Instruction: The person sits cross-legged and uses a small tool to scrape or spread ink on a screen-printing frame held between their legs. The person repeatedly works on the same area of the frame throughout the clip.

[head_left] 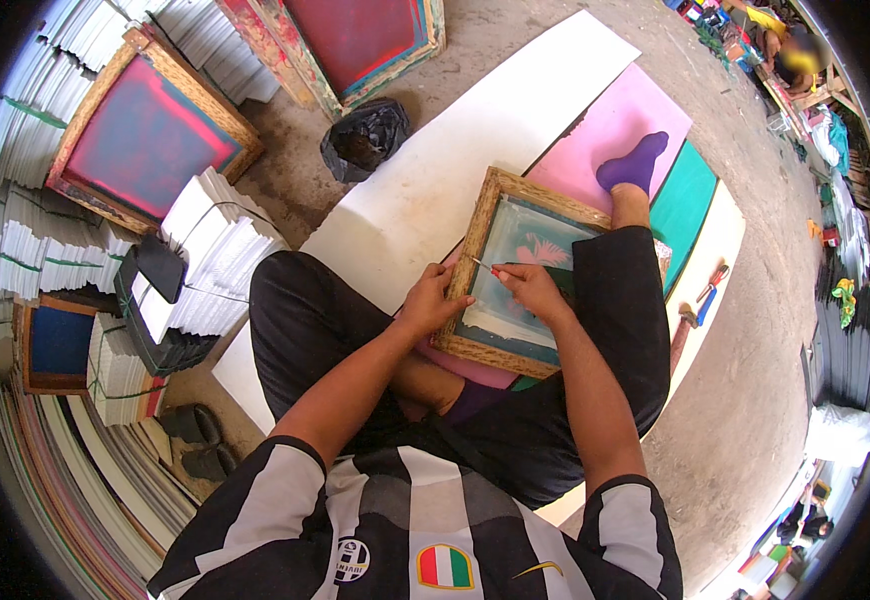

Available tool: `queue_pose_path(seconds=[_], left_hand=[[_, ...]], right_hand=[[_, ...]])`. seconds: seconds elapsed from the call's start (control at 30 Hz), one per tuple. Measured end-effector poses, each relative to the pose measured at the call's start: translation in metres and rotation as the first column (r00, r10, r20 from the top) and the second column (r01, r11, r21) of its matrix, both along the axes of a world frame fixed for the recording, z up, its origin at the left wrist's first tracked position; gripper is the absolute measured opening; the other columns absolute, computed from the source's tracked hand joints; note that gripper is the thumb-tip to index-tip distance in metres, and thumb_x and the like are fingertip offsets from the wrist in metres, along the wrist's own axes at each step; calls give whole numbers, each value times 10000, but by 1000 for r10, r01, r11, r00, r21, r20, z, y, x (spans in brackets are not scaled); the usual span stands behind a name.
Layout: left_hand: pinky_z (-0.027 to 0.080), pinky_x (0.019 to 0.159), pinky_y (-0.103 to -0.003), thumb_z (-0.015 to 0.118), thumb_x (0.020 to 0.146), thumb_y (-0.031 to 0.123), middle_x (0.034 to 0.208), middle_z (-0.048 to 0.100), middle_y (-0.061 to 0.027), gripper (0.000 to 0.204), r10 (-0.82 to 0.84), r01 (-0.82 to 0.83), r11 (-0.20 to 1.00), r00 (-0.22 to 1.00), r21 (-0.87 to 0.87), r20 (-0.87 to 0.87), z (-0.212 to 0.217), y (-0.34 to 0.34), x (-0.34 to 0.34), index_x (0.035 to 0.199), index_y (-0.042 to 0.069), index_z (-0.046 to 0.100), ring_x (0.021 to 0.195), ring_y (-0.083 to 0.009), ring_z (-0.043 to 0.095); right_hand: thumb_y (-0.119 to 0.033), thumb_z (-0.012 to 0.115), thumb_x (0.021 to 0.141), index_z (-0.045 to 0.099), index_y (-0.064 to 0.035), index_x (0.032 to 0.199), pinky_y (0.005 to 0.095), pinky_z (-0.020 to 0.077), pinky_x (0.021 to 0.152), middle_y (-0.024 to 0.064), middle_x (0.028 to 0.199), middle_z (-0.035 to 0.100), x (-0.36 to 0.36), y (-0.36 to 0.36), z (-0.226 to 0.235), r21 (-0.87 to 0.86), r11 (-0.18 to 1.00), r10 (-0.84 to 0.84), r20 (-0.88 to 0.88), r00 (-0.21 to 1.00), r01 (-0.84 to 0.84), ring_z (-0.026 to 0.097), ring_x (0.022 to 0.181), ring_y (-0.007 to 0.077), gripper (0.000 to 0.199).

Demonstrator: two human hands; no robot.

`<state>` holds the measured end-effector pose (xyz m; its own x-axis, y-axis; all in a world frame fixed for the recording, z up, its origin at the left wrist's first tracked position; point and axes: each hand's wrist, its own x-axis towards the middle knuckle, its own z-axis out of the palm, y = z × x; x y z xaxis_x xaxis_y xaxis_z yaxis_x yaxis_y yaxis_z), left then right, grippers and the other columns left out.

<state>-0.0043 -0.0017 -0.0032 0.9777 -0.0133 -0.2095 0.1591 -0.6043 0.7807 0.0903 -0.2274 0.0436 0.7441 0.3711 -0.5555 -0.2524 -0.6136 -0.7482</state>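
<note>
Black and white stripes of my shirt come nearest, then my black trousers, knees spread wide. Between the legs sits the wooden frame, its right part covered by my right leg. My left hand is closed about the left rail, thumb on top, fingers at the outer side. My right hand pinches a slim tool with a bit of red by the fingertips, its pale shaft reaching to that same rail.

As I judge it, the frame is joined and its mesh already fitted, a pink frond pattern showing on it; the left rail looks unfinished, and how much remains I cannot tell. That rail slants from upper right to lower left, while the upper rail runs rightward, sloping down. Which way the long axis goes is uncertain, though wood past my leg suggests it runs across me.

Beyond lie a white sheet, a pink sheet and a green sheet; at right, a red-handled tool and a blue-handled tool. Farther off are a black plastic bag, a red screen and another person.
</note>
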Motion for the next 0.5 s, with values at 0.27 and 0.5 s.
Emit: queue_pose_path(seconds=[0.27, 0.5], left_hand=[[523, 933, -439, 843, 779, 427, 1189, 586, -211, 717, 71, -73, 996, 997, 52, 30, 0, -5, -4, 1305, -14, 633, 1088, -380, 635], [520, 964, -440, 835, 783, 448, 1233, 605, -241, 751, 93, -94, 993, 996, 78, 12, 6, -8, -6, 1321, -32, 626, 1121, -392, 635]], right_hand=[[-333, 621, 968, 703, -248, 1289, 523, 567, 847, 181, 1128, 728, -33, -4, 24, -286, 947, 252, 367, 896, -149, 706, 960, 431, 342], [-322, 595, 984, 661, -264, 1293, 563, 564, 738, 198, 924, 723, -47, 0, 24, -410, 903, 334, 483, 810, -129, 709, 859, 427, 322]])
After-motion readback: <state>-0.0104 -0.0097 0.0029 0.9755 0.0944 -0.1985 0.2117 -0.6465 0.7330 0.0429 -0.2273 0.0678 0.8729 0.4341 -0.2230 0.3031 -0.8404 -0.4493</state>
